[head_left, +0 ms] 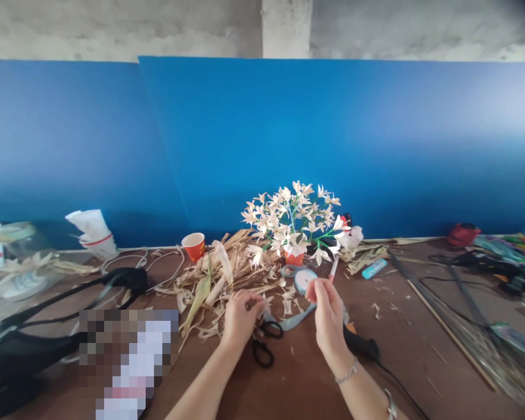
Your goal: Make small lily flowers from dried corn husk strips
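My left hand [240, 315] rests with curled fingers on pale strips at the edge of a heap of dried corn husks [219, 274], just left of black-handled scissors [265, 344]. My right hand [328, 309] is raised, fingers pinched on a thin stem or stick [333, 268] that points up toward a bunch of white husk flowers [295, 221] standing in an orange cup [294, 258]. A roll of pale ribbon [304, 279] lies between the hands, its loose end trailing under my right hand.
A second orange paper cup [193, 245] stands left of the husks. A black bag with straps [35, 338] lies at left, a glue gun [362, 345] with cord by my right wrist, wire rods [455, 326] and tools at right. A blue wall panel [289, 134] backs the brown table [402, 373].
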{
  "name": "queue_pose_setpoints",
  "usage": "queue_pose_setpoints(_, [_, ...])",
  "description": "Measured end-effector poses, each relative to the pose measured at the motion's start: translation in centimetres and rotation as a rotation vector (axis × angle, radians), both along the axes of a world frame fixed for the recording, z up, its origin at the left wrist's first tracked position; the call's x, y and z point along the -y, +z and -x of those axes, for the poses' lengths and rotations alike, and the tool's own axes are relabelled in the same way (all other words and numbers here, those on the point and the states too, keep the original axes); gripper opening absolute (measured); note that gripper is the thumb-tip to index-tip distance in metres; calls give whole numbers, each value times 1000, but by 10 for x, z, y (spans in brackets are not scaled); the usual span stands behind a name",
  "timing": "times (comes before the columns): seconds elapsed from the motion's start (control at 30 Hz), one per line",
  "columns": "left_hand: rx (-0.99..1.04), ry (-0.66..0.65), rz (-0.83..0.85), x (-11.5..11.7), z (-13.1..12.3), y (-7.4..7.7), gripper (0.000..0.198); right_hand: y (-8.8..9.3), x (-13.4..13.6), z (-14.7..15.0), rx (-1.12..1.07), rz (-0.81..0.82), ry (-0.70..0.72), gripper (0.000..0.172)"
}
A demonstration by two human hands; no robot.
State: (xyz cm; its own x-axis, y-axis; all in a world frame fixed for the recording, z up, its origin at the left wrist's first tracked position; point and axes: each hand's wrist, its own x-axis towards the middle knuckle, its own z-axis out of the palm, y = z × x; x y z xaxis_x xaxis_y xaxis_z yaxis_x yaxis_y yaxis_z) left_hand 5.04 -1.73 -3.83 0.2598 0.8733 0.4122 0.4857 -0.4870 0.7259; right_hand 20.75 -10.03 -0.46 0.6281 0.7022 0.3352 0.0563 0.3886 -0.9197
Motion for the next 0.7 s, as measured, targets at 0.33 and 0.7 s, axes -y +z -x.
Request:
queue_pose_setpoints(0.33, [276,-175,345,3,-21,-5,23,4,1,-1,53,8,27,30])
queue_pose_setpoints(0.7, [-382,-32,-108,-18,-8,22,8,8,1,-4,53,-8,6,28])
